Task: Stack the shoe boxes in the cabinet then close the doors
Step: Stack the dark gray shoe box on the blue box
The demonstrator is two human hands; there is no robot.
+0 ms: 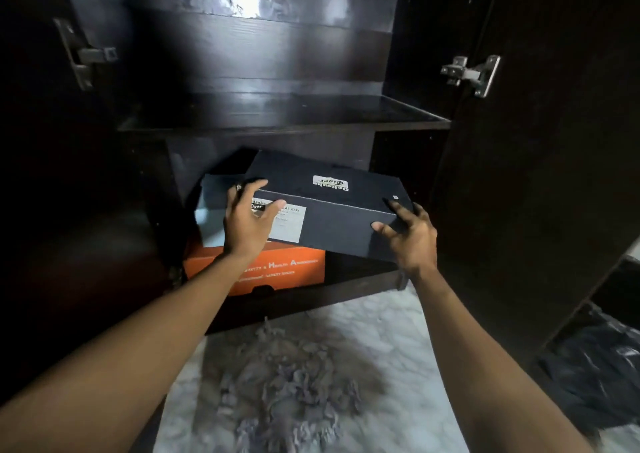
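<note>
Atop the orange box (256,272), hands (247,224) grip a matte cardboard box (332,210).

Two bare forearms enter from the lower frame edge; no sleeves, watches or wristbands are visible on either. The left hand (246,222) wears one ring (238,187) on a finger, dark with a small raised top. The right hand (410,236) carries no visible jewellery. Fingernails are short and unpainted.

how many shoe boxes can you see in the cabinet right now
3: the orange box at the bottom, a light blue box on it, and the dark box held askew on top. More may be hidden behind.
</note>
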